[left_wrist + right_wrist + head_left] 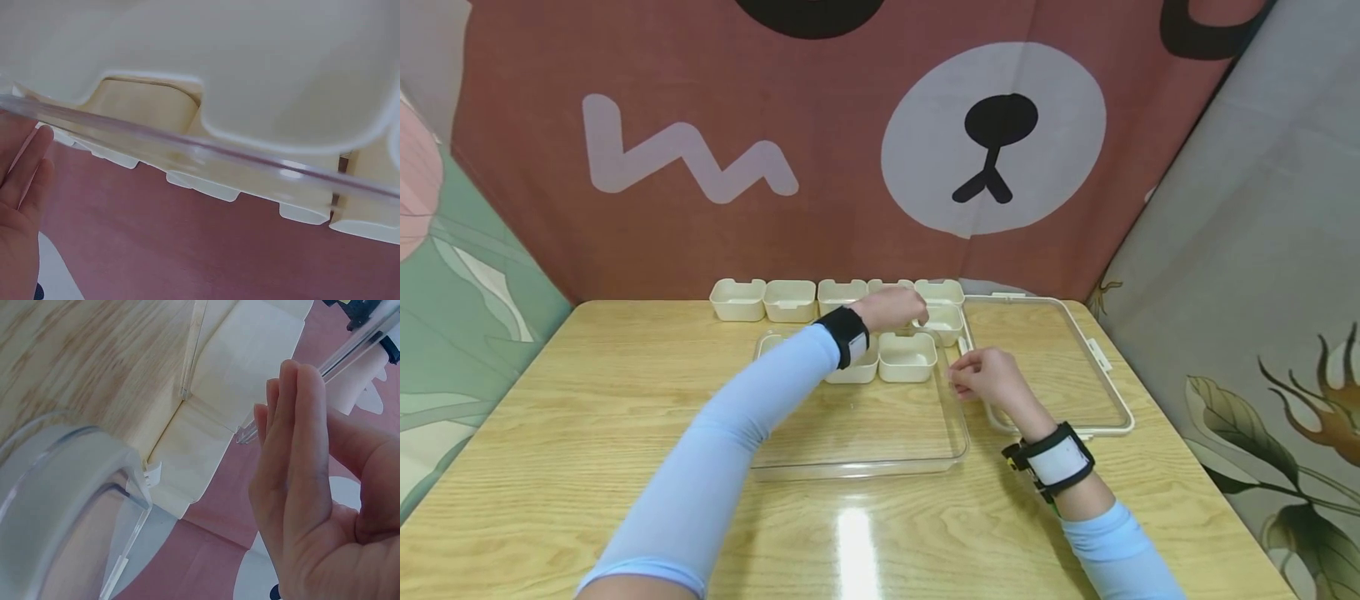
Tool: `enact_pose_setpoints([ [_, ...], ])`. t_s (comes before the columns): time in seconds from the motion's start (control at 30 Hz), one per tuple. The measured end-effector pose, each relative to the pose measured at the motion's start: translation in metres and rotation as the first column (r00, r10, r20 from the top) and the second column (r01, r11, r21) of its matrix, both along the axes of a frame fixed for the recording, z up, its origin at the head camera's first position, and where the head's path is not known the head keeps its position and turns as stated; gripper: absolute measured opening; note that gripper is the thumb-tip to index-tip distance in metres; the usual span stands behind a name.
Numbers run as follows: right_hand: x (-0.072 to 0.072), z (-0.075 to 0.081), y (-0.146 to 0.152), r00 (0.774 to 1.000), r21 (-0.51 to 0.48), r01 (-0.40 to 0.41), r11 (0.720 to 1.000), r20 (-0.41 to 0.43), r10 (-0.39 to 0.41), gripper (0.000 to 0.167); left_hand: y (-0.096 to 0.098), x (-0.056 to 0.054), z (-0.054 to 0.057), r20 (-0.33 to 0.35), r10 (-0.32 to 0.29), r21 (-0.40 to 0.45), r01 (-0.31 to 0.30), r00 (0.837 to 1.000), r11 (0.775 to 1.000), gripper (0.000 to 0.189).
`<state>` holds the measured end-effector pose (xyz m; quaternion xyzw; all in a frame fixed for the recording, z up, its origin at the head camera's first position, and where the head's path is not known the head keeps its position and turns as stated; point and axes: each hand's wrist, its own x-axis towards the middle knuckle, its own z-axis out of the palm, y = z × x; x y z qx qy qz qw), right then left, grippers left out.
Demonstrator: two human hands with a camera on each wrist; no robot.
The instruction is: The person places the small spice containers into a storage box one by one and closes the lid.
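Observation:
A clear plastic bin (857, 469) lies on the table with several cream boxes (907, 358) along its far side. My left hand (891, 308) reaches over them, fingers bent down at the bin's far rim near the right corner; in the left wrist view its fingers (34, 181) lie against the clear rim (250, 156), thumb hidden. My right hand (992, 379) pinches the bin's right rim between fingertips and thumb. The right wrist view has the straight fingers (306, 444) in front of the clear edge (359, 347), the thumb behind.
Beyond the bin, a row of cream boxes (790, 302) stands against the bear-patterned cloth (850, 233). Another cream box (944, 323) sits just behind the bin's far right corner. To the right lies a clear lid with a white clipped frame (1108, 432).

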<state>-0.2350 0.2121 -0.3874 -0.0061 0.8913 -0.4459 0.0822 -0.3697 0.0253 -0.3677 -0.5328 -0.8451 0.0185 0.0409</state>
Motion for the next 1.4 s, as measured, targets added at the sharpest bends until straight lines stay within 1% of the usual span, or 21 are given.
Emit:
enact_pose_setpoints([
  [0.1, -0.0002, -0.0005, 0.0002, 1.0, 0.0, 0.003, 1.0, -0.001, -0.003, 0.018, 0.0016, 0.0007, -0.0009, 0.004, -0.005, -0.003, 0.005, 1.0, 1.0, 0.019],
  [0.23, 0.0003, -0.0001, -0.0003, 1.0, 0.016, 0.007, 1.0, 0.001, -0.007, 0.018, 0.0013, -0.0001, -0.0023, -0.005, -0.011, -0.001, 0.011, 1.0, 1.0, 0.018],
  [0.4, 0.0007, 0.0, -0.001, 1.0, 0.018, 0.012, 1.0, 0.003, -0.012, 0.018, 0.0003, -0.0017, -0.0045, 0.002, -0.016, 0.016, 0.016, 1.0, 1.0, 0.018],
  [0.53, 0.0008, 0.0002, -0.0014, 1.0, 0.009, 0.009, 1.0, 0.001, -0.009, 0.018, 0.0002, -0.0017, -0.0047, 0.009, -0.012, 0.031, 0.011, 1.0, 0.999, 0.029],
  [0.7, 0.001, -0.0001, -0.0009, 1.0, 0.006, 0.002, 1.0, 0.001, -0.002, 0.019, 0.002, -0.0013, -0.0039, -0.009, 0.003, 0.009, -0.003, 1.0, 1.0, 0.038],
  [0.8, 0.0011, 0.0002, -0.0014, 1.0, 0.007, 0.009, 1.0, 0.002, -0.009, 0.019, 0.0028, -0.0006, -0.0033, -0.013, 0.019, -0.003, -0.019, 1.0, 1.0, 0.035],
  [0.97, 0.0016, 0.0003, -0.0019, 1.0, 0.009, 0.009, 1.0, 0.005, -0.009, 0.02, 0.0026, -0.0004, -0.0051, -0.035, 0.017, -0.015, -0.018, 0.999, 1.0, 0.024],
  [1.1, 0.002, -0.0003, -0.0023, 1.0, 0.007, 0.009, 1.0, 0.008, -0.009, 0.019, 0.0017, -0.0009, -0.0068, -0.056, 0.019, -0.026, -0.021, 0.998, 0.999, 0.022],
  [1.27, 0.002, 0.0002, -0.0022, 1.0, 0.015, 0.009, 1.0, 0.0, -0.009, 0.019, 0.0021, -0.0008, -0.004, -0.033, 0.038, 0.018, -0.038, 0.999, 0.999, 0.019],
  [1.4, 0.0021, 0.0011, -0.0024, 1.0, 0.018, 0.009, 1.0, 0.0, -0.01, 0.019, 0.0023, -0.0006, -0.0024, -0.031, 0.032, 0.049, -0.031, 0.999, 0.998, 0.02],
])
